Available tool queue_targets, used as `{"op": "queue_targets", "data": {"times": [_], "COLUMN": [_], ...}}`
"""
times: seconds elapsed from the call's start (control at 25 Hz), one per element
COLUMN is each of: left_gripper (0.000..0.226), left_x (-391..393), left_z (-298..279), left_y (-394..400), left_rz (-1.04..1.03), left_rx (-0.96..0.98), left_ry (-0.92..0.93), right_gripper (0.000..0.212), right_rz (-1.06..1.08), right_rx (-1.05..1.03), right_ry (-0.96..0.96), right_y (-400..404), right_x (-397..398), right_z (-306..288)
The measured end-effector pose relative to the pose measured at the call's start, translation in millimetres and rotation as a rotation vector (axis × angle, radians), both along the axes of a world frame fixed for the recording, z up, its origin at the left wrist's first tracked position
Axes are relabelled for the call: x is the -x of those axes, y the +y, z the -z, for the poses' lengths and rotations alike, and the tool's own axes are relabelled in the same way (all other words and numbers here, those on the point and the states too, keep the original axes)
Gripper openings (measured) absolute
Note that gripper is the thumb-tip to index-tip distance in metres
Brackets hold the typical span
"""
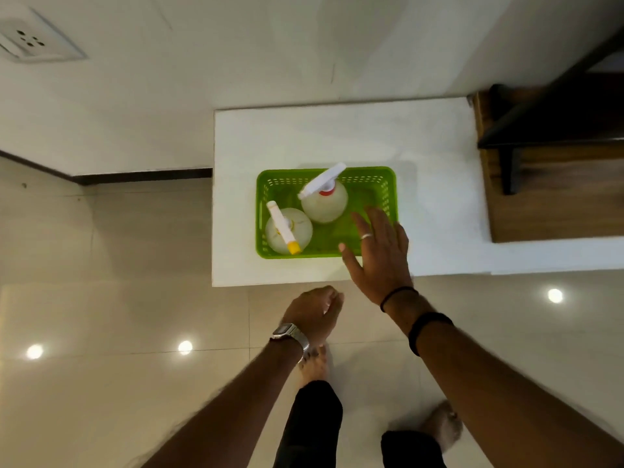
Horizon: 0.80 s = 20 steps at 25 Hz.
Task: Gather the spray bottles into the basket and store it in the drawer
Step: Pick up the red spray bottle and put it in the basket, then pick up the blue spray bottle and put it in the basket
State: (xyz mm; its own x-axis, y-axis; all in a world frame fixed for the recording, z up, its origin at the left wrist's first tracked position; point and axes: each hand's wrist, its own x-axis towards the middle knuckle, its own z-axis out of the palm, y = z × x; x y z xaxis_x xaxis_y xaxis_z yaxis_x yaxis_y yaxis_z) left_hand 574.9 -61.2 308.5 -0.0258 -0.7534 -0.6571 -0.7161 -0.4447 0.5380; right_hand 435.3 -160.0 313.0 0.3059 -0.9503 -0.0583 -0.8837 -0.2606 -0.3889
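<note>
A green plastic basket stands on a white cabinet top. Two pale round spray bottles stand upright inside it: one with a white and yellow trigger head at the near left, one with a white head and red collar toward the back middle. My right hand hovers flat with fingers spread over the basket's near right corner, holding nothing. My left hand hangs below the cabinet's front edge with fingers curled in, and nothing shows in it. A watch is on that wrist.
A dark wooden bed frame or shelf adjoins the cabinet on the right. A wall with a power socket rises behind. Glossy beige floor tiles spread below, with my bare feet near the cabinet front.
</note>
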Motion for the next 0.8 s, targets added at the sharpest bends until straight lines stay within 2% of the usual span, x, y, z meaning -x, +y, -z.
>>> {"op": "queue_targets", "data": {"times": [0.12, 0.28, 0.4, 0.6, 0.8], "left_gripper": [0.032, 0.056, 0.068, 0.073, 0.074], "left_x": [13.1, 49.0, 106.9, 252.4, 467.7], "left_z": [10.1, 18.7, 13.1, 9.2, 28.5], "left_y": [19.4, 39.7, 44.7, 38.8, 51.6], "left_rz": [0.216, 0.445, 0.575, 0.816, 1.101], "left_rx": [0.001, -0.026, 0.028, 0.099, 0.213], "left_ry": [-0.138, -0.341, -0.405, -0.401, -0.301], "right_gripper": [0.062, 0.071, 0.072, 0.071, 0.071], "right_rz": [-0.066, 0.024, 0.133, 0.359, 0.67], "right_rx": [-0.011, -0.19, -0.304, -0.477, -0.579], "right_ry": [0.115, 0.181, 0.203, 0.203, 0.22], "right_y": [35.8, 85.9, 132.7, 221.3, 323.3], "right_x": [55.6, 137.2, 218.6, 368.4, 540.4], "right_z": [4.9, 18.9, 29.7, 42.1, 56.7]}}
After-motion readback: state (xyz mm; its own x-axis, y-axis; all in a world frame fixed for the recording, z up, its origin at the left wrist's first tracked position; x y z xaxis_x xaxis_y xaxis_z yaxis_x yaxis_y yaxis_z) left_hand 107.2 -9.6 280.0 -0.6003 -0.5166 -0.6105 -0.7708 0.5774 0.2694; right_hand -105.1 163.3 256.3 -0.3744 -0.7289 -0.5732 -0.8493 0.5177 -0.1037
